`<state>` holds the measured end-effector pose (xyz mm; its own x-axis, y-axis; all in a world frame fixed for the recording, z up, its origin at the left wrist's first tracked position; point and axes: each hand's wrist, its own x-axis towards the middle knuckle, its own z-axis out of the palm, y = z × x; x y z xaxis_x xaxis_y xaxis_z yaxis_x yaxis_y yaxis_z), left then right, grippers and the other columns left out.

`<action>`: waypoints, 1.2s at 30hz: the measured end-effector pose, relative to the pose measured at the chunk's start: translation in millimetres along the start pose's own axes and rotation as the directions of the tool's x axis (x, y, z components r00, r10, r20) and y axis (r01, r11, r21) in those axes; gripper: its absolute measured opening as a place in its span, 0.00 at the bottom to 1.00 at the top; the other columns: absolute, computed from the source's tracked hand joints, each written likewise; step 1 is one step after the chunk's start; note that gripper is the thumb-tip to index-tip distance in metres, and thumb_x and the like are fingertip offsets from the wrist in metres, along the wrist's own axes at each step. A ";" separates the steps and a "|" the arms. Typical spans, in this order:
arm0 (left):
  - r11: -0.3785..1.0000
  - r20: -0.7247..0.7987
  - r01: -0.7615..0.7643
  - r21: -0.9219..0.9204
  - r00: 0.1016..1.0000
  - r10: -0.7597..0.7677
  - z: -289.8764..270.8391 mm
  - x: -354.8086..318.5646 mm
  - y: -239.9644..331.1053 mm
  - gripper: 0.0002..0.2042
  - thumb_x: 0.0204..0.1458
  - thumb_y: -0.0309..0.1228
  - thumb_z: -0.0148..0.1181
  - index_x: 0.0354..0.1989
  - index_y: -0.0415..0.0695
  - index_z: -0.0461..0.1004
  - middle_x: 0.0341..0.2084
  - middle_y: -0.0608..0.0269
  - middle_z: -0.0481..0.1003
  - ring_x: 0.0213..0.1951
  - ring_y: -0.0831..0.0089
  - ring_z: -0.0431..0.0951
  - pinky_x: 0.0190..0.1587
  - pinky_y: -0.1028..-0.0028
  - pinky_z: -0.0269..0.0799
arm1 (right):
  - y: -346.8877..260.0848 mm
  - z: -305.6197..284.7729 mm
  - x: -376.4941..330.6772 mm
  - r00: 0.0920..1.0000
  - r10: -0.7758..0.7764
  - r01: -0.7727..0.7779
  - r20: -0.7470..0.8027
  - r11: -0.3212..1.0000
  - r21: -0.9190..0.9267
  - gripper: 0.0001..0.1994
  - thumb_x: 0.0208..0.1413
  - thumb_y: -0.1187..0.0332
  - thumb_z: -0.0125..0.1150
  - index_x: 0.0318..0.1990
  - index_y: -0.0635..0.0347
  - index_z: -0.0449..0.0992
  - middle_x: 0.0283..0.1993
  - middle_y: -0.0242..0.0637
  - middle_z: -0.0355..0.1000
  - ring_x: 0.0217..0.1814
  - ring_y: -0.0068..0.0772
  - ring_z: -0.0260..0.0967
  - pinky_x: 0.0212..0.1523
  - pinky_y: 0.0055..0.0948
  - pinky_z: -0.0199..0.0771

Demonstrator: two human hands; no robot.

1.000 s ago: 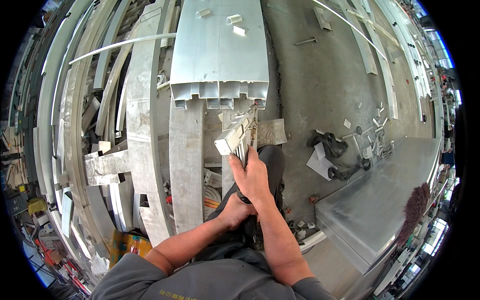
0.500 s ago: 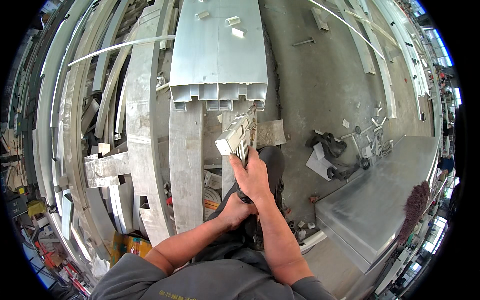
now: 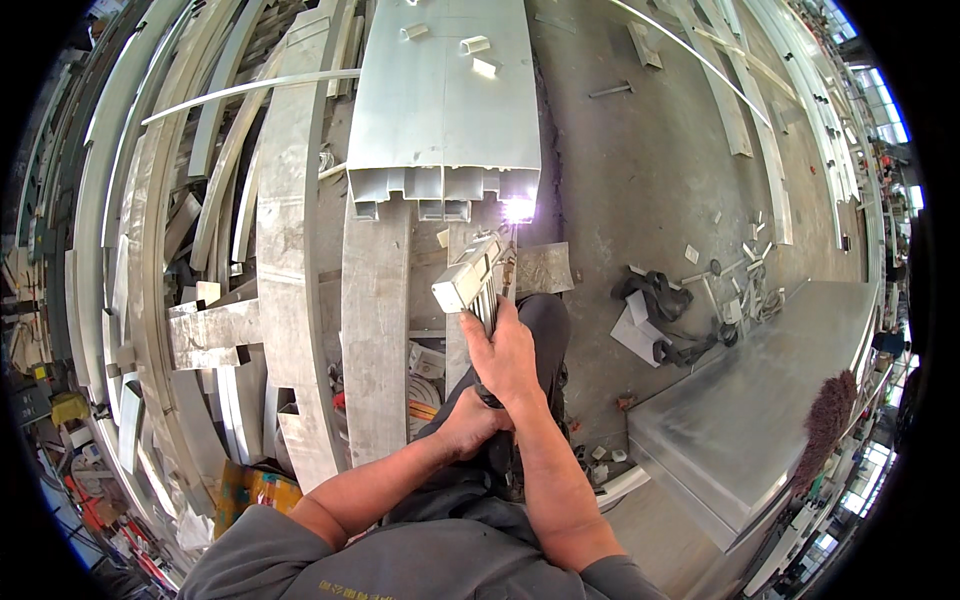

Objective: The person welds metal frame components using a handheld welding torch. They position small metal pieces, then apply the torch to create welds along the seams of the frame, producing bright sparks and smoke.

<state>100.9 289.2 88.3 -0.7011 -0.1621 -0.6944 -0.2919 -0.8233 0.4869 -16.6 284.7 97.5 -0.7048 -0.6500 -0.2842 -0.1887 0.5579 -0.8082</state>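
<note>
The right hand has its fingers clamped around the torch; those of the left hand, partly hidden, close on its lower handle. The torch stands just before the open end of the beam. A bright spark burns at that end's right corner: work there is judged under way. Whether the beam's other corners are finished cannot be told. Loose scraps lie atop the beam.
</note>
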 end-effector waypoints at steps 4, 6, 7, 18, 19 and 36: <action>0.999 0.014 0.017 -0.027 1.000 -0.017 -3.9 0.2 -4.1 0.12 0.41 0.15 0.63 0.37 0.33 0.76 0.30 0.59 0.79 0.31 0.68 0.79 0.35 0.70 0.76 | -2.9 1.9 -3.7 1.000 0.018 -0.018 0.002 1.000 -0.010 0.26 0.60 0.54 0.60 0.52 0.74 0.69 0.32 0.59 0.77 0.38 0.62 0.77 0.40 0.49 0.75; 0.999 0.010 0.022 -0.025 1.000 -0.021 -4.4 1.1 -6.9 0.12 0.41 0.15 0.63 0.37 0.33 0.76 0.31 0.59 0.79 0.32 0.68 0.79 0.36 0.70 0.76 | -0.8 3.5 -5.4 1.000 0.011 -0.011 -0.015 0.999 -0.034 0.26 0.60 0.54 0.60 0.52 0.74 0.69 0.32 0.59 0.77 0.39 0.62 0.77 0.40 0.49 0.75; 1.000 0.007 0.022 -0.022 1.000 -0.022 -4.3 -0.1 -6.7 0.12 0.42 0.15 0.63 0.37 0.33 0.76 0.31 0.59 0.79 0.32 0.68 0.79 0.36 0.70 0.76 | -1.9 3.3 -6.1 1.000 0.009 -0.010 -0.015 0.999 -0.033 0.27 0.60 0.54 0.60 0.52 0.74 0.69 0.32 0.59 0.77 0.38 0.62 0.77 0.40 0.49 0.75; 0.993 0.069 -0.101 0.066 0.993 0.096 -3.0 -13.5 -11.5 0.11 0.46 0.18 0.65 0.39 0.35 0.76 0.35 0.60 0.80 0.37 0.70 0.80 0.40 0.69 0.76 | -9.5 0.1 -21.2 1.000 -0.028 0.028 0.015 1.000 0.009 0.27 0.61 0.55 0.61 0.58 0.69 0.66 0.37 0.58 0.77 0.41 0.61 0.77 0.40 0.48 0.75; 0.995 0.057 -0.081 0.059 0.995 0.078 -3.4 -13.0 -13.5 0.11 0.46 0.18 0.65 0.39 0.34 0.76 0.35 0.60 0.80 0.36 0.70 0.80 0.40 0.69 0.77 | -7.0 1.2 -21.0 1.000 -0.026 0.026 0.015 1.000 -0.007 0.27 0.61 0.55 0.61 0.59 0.68 0.66 0.37 0.58 0.77 0.41 0.61 0.77 0.40 0.48 0.75; 0.996 0.022 -0.045 0.072 0.999 0.043 1.2 2.4 -3.1 0.09 0.44 0.19 0.65 0.35 0.34 0.76 0.29 0.61 0.79 0.31 0.71 0.79 0.36 0.70 0.76 | 2.7 -2.9 -0.8 1.000 -0.006 0.005 0.011 1.000 0.026 0.25 0.61 0.58 0.61 0.57 0.71 0.68 0.27 0.47 0.77 0.29 0.45 0.79 0.33 0.38 0.76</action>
<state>99.3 292.0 85.8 -0.7274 -0.1853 -0.6607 -0.3065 -0.7737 0.5545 -18.5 288.3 97.1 -0.6961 -0.6588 -0.2852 -0.1745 0.5407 -0.8229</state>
